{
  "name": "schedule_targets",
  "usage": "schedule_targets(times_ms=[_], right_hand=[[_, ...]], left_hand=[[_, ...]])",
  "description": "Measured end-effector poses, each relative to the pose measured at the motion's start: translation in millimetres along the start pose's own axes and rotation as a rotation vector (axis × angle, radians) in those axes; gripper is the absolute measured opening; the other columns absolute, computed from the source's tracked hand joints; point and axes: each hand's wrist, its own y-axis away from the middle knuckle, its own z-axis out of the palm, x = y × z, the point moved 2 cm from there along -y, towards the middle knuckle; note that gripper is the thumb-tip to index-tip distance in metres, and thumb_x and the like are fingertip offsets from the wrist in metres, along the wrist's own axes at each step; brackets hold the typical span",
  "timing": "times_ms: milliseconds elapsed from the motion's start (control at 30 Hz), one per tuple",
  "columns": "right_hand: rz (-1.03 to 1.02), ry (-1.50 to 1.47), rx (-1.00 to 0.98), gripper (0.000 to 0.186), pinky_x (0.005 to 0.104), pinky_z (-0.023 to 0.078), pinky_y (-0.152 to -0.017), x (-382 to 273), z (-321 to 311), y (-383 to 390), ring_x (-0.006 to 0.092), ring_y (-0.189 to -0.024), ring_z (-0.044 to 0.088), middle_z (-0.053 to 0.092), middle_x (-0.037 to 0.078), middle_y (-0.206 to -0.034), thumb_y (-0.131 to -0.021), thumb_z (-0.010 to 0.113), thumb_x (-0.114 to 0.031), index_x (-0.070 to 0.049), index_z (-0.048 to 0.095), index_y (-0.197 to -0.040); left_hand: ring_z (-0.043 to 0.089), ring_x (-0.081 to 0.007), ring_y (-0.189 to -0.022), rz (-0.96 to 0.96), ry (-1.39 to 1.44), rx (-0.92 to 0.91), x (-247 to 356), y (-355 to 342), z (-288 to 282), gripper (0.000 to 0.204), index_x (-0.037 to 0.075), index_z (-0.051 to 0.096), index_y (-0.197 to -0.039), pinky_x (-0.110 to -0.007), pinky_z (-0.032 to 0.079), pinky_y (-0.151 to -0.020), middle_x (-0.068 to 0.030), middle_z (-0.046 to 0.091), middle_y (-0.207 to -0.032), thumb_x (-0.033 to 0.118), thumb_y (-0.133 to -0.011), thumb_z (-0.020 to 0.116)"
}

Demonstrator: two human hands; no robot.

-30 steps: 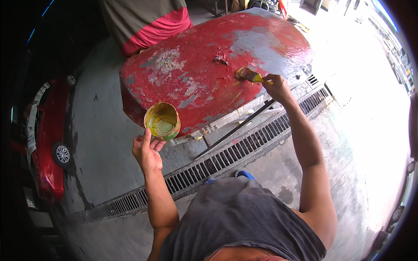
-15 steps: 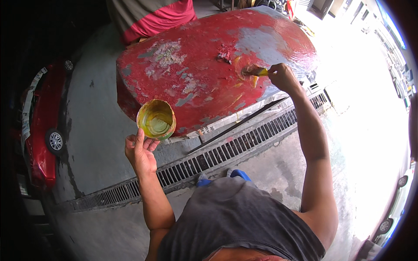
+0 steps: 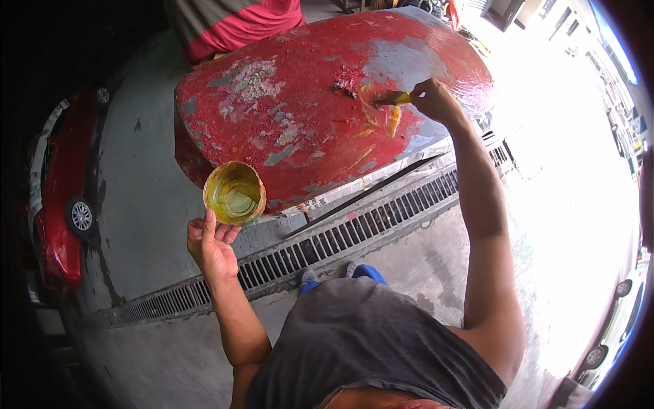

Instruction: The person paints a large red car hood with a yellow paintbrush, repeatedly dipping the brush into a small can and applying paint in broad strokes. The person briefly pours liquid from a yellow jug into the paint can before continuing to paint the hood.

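Observation:
A large red car hood point(image 3: 306, 136) lies in front of me, its paint blistered and flaked, with bare grey patches. My right hand point(image 3: 436, 102) is closed on the yellow handle of a paintbrush point(image 3: 392, 98). The bristles rest on the panel's right half, among wet yellowish smears and beside a clump of lifted paint. Off the hood's near left corner, my left hand point(image 3: 214, 249) holds up a round cup point(image 3: 235, 194) from below. Yellow-green residue coats its inside wall, and a pale substance sits at the bottom.
A slotted drain grate point(image 3: 340, 235) crosses the concrete floor between my feet and the hood. Newspaper point(image 3: 381, 178) sticks out under the hood's near edge. To the left stands a red car point(image 3: 61, 225); a grey and red cloth point(image 3: 245, 27) hangs behind.
The brush and my right hand have shifted slightly left and up across the panel. The cup has moved a little left and down in view, as the whole view has shifted somewhat.

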Motion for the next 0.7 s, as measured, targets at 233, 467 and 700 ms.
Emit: schedule_targets(times_ms=[233, 467, 700], right_hand=[[0.142, 0.007, 0.126, 0.021, 0.0445, 0.057, -0.082, 29.4, 33.9, -27.6, 0.0378, -0.089, 0.073, 0.073, 0.022, -0.09, -0.085, 0.066, -0.017, -0.006, 0.078, -0.099], [0.061, -0.025, -0.075, 0.02, 0.0414, 0.057, -0.08, 44.0, -20.0, -20.7, 0.0314, -0.085, 0.073, 0.074, 0.019, -0.087, -0.085, 0.07, -0.018, -0.006, 0.079, -0.098], [0.06, -0.103, 0.104, 0.025, 0.0453, 0.056, -0.085, 6.2, 17.8, -10.2, 0.0419, -0.089, 0.072, 0.072, 0.026, -0.091, -0.088, 0.062, -0.019, -0.005, 0.078, -0.101]], left_hand=[[0.072, -0.0234, -0.08, 0.024, -0.036, -0.026, 1.0, 5.0, 7.5, 0.031, 0.014, 0.05, -0.093, -0.04, 0.062, -0.07, -0.0074, 0.068, -0.096, 0.025, -0.092, 0.079], [0.072, -0.0229, -0.08, 0.0, -0.019, 0.022, -1.2, 8.3, 1.2, 0.031, 0.014, 0.051, -0.095, -0.04, 0.062, -0.071, -0.0082, 0.069, -0.096, 0.026, -0.091, 0.079], [0.072, -0.0231, -0.081, 0.004, -0.021, -0.056, -2.4, 5.2, 13.9, 0.031, 0.014, 0.051, -0.095, -0.039, 0.062, -0.071, -0.0082, 0.069, -0.097, 0.027, -0.092, 0.078]])
